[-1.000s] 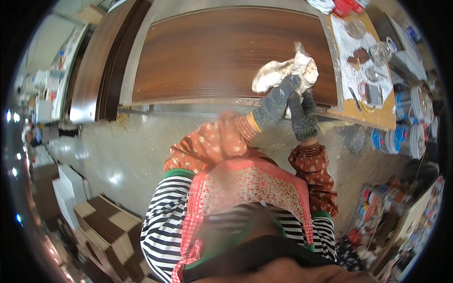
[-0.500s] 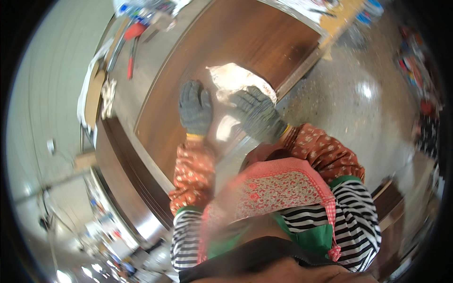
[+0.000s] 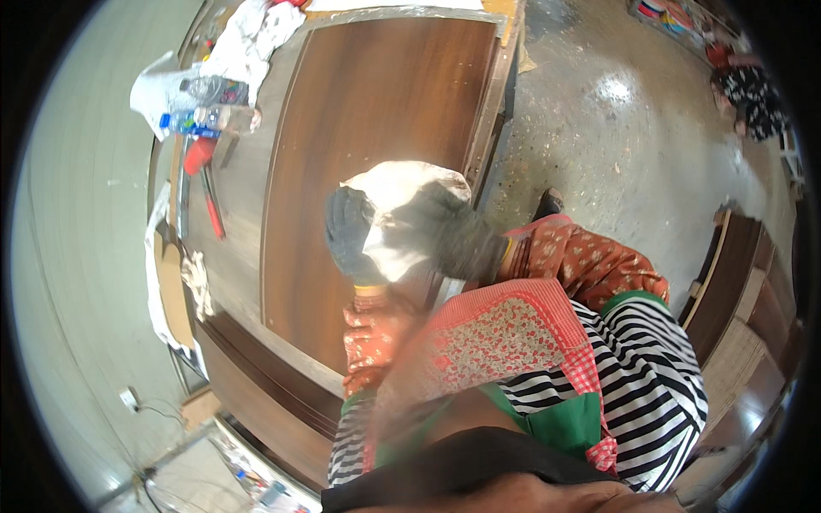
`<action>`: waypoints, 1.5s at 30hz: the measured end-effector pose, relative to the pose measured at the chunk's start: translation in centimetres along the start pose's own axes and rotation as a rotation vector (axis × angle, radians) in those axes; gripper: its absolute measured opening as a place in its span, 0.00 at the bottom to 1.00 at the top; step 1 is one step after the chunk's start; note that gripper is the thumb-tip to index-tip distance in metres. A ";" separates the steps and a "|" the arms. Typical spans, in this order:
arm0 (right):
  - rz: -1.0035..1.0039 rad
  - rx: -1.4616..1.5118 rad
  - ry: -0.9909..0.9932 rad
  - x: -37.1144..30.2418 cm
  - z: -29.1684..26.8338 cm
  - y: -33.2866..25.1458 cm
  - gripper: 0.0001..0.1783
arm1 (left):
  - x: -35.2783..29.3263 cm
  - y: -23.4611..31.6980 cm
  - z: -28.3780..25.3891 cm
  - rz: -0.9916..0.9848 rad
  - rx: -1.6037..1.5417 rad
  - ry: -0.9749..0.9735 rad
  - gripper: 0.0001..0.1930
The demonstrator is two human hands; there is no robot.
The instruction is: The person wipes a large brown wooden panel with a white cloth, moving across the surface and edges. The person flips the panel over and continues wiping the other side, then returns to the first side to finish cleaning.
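Both of my hands wear dark grey knit gloves with yellow cuffs. Between them is a crumpled white cloth [image 3: 409,181], brightly lit, over the near part of a brown wood-grain panel [image 3: 385,94]. My left hand [image 3: 346,235] closes on the cloth's left edge, with its fingers curled. My right hand [image 3: 462,235] grips the cloth from the right and is smeared by motion. The folds partly hide the fingertips of both hands. The panel lies flat on a workbench.
Left of the panel, a red-headed mallet [image 3: 203,162] rests on the bench beside plastic bottles [image 3: 224,118] and white rags [image 3: 252,43]. A pale glove-like cloth [image 3: 197,282] lies nearer. Brown boards [image 3: 265,376] stand at the near left, more boards [image 3: 727,265] at right. Someone in dark patterned clothing [image 3: 753,98] is at the far right.
My left hand has left the bare panel and now takes hold of the cloth, which is bunched between both hands. My view has turned, so the panel appears more upright.
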State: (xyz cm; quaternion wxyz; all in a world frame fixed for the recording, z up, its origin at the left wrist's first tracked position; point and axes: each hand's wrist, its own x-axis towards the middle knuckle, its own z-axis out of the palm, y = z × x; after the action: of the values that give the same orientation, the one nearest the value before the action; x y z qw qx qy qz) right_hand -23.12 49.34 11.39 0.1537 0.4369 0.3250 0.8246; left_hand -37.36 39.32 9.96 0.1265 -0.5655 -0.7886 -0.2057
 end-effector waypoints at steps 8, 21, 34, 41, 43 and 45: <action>-0.045 2.399 -0.285 3.0 11.2 -13.9 0.32 | -0.7 1.3 -0.4 0.111 -0.061 0.161 0.11; 0.026 2.459 0.389 1.4 10.1 -7.3 0.19 | -0.8 1.6 -1.1 0.136 0.005 0.092 0.16; -0.287 2.920 -0.398 7.6 17.2 -26.4 0.33 | -1.1 1.2 -1.4 0.068 0.069 0.109 0.17; -0.230 2.961 0.007 9.4 17.5 -20.6 0.23 | -0.8 1.6 -1.2 -0.034 0.187 0.062 0.15; -0.360 2.999 0.335 9.1 15.5 -17.2 0.20 | -0.7 1.7 -1.2 -0.079 0.233 0.028 0.15; 0.170 3.660 -0.444 7.9 11.9 -16.4 0.25 | -0.7 1.8 -1.3 -0.102 0.244 0.013 0.15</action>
State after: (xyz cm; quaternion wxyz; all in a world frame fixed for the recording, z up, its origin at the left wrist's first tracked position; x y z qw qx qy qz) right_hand -18.41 70.52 10.19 0.4576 -0.1382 -0.6619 0.5775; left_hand -35.50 38.63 11.08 0.1889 -0.5036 -0.8347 -0.1183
